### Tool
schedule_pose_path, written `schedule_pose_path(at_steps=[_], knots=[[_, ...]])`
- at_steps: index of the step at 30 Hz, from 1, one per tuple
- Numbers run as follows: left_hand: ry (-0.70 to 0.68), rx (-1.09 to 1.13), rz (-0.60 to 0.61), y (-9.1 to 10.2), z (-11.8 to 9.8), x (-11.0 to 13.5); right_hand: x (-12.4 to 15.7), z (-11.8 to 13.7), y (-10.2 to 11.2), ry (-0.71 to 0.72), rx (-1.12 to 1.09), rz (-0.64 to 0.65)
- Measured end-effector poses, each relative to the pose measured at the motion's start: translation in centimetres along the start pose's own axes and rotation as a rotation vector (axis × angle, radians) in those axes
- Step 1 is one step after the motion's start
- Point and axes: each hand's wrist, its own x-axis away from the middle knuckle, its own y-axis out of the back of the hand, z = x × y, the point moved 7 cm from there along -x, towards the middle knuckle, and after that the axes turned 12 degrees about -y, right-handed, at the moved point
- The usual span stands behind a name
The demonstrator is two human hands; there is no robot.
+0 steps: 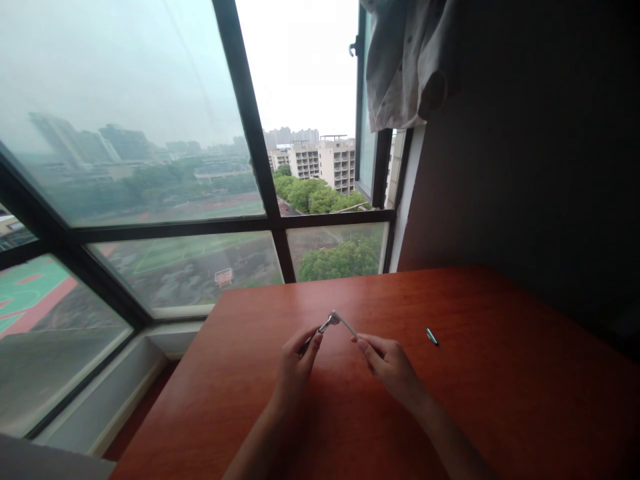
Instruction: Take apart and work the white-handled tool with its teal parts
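Note:
My left hand [295,367] is closed around the dark lower part of a slim tool with a shiny silver head [328,323], which points up and to the right. My right hand [393,367] pinches a thin pale stick [347,323] between thumb and fingers. The stick slants up to the left, and its far end meets or overlaps the silver head; whether they touch I cannot tell. Both are held above the red-brown table [480,400]. To the right of my right hand lies a small, dark, narrow piece with a light edge [433,337], too small to name.
Dark-framed windows [175,230] run along the table's far and left sides, with one pane swung outward. A grey cloth [407,73] hangs at the upper right beside a dark wall [525,167]. Below the left windows runs a pale ledge [120,380].

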Motion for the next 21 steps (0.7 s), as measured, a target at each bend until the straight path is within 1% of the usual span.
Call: schedule_pose_path(at_steps=[3, 8, 16, 21], knots=[[-0.002, -0.012, -0.014, 0.1, 0.0, 0.0, 0.1, 0.4, 0.1, 0.018, 0.035, -0.007], [-0.02, -0.019, -0.013, 0.1, -0.1, 0.1, 0.0, 0.4, 0.4, 0.02, 0.082, -0.045], [-0.035, -0.028, -0.001, 0.0, 0.0, 0.1, 0.2, 1.2, 0.3, 0.068, 0.126, -0.042], [-0.003, -0.024, -0.031, 0.4, 0.3, 0.1, 0.2, 1.3, 0.7, 0.094, 0.176, -0.071]])
